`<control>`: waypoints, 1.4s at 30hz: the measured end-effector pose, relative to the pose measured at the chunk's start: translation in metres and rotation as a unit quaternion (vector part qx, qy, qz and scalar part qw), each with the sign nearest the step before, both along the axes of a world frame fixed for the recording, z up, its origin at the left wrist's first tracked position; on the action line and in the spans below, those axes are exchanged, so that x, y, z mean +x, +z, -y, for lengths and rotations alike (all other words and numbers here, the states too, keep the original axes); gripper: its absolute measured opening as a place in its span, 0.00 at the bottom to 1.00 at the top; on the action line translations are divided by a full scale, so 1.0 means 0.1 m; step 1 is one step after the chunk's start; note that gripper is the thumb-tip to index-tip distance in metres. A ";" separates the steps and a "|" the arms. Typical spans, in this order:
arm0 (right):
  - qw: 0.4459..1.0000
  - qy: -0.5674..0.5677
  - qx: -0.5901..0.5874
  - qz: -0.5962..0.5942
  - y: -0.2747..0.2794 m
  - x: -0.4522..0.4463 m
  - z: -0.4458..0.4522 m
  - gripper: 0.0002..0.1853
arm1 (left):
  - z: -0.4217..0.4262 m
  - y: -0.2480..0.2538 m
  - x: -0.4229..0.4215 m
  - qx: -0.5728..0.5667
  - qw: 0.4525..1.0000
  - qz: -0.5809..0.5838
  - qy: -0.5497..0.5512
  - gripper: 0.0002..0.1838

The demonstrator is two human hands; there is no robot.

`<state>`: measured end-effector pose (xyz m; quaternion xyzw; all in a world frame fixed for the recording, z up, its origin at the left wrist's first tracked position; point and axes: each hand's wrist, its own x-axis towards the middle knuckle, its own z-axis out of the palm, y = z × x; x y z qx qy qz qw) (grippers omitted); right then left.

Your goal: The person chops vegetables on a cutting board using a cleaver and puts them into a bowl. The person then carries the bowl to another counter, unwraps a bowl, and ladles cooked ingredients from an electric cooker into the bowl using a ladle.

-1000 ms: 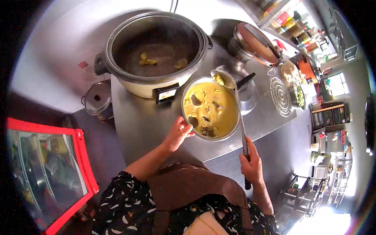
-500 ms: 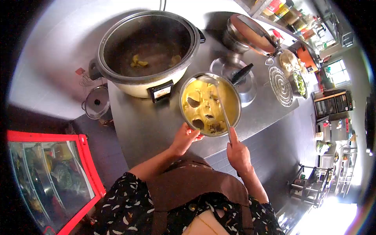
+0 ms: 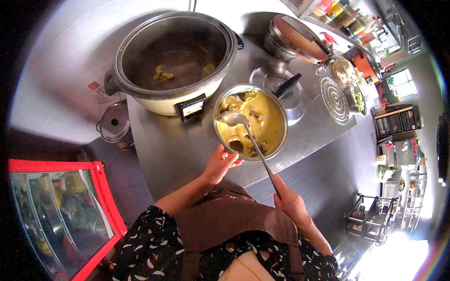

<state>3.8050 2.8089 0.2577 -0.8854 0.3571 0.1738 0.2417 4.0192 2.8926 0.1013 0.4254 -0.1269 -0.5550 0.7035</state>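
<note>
A round steel pot (image 3: 285,114) stands on the steel counter, holding thick yellow stew (image 3: 269,119) with dark chunks. My left hand (image 3: 221,165) pinches the near left rim. In my right hand (image 3: 291,204), fingers wrap around the long handle of a metal ladle (image 3: 253,140). The ladle's bowl is over the left side of the stew, at or just above its surface; I cannot tell which. Behind and left of the pot is a large cream electric cooker (image 3: 157,104) with a few yellow bits on its dark bottom.
A steel lid (image 3: 296,110) with a black handle lies beside the pot. Farther right are a stacked pot and pan (image 3: 304,42), a coiled wire rack (image 3: 334,100) and a bowl of greens (image 3: 358,98). A red-framed glass-front case (image 3: 98,180) stands at lower left.
The ladle's bowl has moved from the far side of the pot to the left side. My right hand has come down towards me. My left hand stays at the rim.
</note>
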 end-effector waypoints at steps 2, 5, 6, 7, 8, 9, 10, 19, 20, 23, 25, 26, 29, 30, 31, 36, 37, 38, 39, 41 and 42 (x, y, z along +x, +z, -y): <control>0.997 -0.037 0.032 0.062 0.01 -0.06 0.00 0.32 | 0.00 0.01 0.00 0.001 1.000 0.000 0.000 0.17; 0.979 -0.121 0.079 0.144 0.05 0.04 -0.01 0.32 | -0.01 0.04 -0.01 -0.004 1.000 0.003 0.009 0.17; 0.967 -0.169 0.093 0.167 0.06 0.10 0.00 0.32 | -0.01 0.05 -0.01 -0.012 1.000 0.007 0.017 0.17; 0.967 -0.170 0.093 0.167 0.00 0.11 0.03 0.32 | -0.01 0.05 -0.01 -0.011 1.000 0.007 0.016 0.17; 0.959 -0.174 0.100 0.202 -0.13 0.12 0.07 0.32 | -0.01 0.05 -0.01 -0.016 1.000 0.008 0.016 0.17; 0.954 -0.176 0.104 0.219 -0.19 0.14 0.10 0.32 | -0.01 0.05 0.00 -0.021 1.000 0.010 0.016 0.18; 0.949 -0.177 0.108 0.236 -0.26 0.16 0.13 0.32 | -0.01 0.05 0.00 -0.021 1.000 0.010 0.016 0.18; 0.915 -0.231 0.274 0.185 0.05 0.31 0.06 0.34 | 0.00 0.01 0.01 0.000 1.000 0.010 0.002 0.18; 0.917 -0.231 0.280 0.165 0.09 0.29 0.06 0.34 | 0.01 -0.01 0.01 -0.005 1.000 0.014 0.004 0.18; 0.926 -0.202 0.277 0.154 0.03 0.16 0.08 0.34 | 0.03 -0.06 0.01 -0.011 1.000 0.018 -0.001 0.18; 0.933 -0.172 0.269 0.164 -0.01 0.07 0.09 0.35 | 0.02 -0.07 0.01 -0.013 1.000 0.019 -0.005 0.18; 0.941 -0.158 0.259 0.147 -0.02 0.03 0.08 0.34 | 0.01 -0.02 0.00 -0.019 1.000 0.017 0.006 0.18; 0.953 -0.117 0.244 0.138 -0.13 -0.12 0.08 0.34 | 0.00 0.01 0.00 -0.017 1.000 0.013 0.010 0.18; 0.955 -0.103 0.240 0.142 -0.15 -0.15 0.08 0.34 | 0.01 0.01 0.01 -0.011 1.000 0.012 0.005 0.18; 0.956 -0.090 0.237 0.146 -0.15 -0.16 0.07 0.34 | 0.01 0.01 0.00 -0.010 1.000 0.011 0.004 0.18; 0.913 -0.188 0.353 0.086 0.00 -0.07 0.06 0.34 | -0.01 -0.03 0.01 -0.006 1.000 0.016 0.002 0.18; 0.912 -0.189 0.354 0.086 -0.03 -0.10 0.06 0.34 | 0.00 -0.05 0.00 -0.005 1.000 0.016 0.001 0.18; 0.933 -0.144 0.312 0.108 -0.10 -0.14 0.07 0.34 | 0.00 -0.05 0.00 -0.011 1.000 0.017 0.003 0.18; 0.949 -0.098 0.270 0.130 -0.13 -0.17 0.08 0.34 | 0.01 -0.06 0.00 -0.017 1.000 0.019 0.005 0.17; 0.951 -0.084 0.269 0.129 -0.07 -0.18 0.07 0.34 | 0.01 -0.08 0.02 -0.013 1.000 0.015 -0.001 0.17; 0.953 -0.068 0.267 0.129 -0.04 -0.20 0.06 0.34 | 0.01 -0.09 0.01 -0.010 1.000 0.011 -0.006 0.17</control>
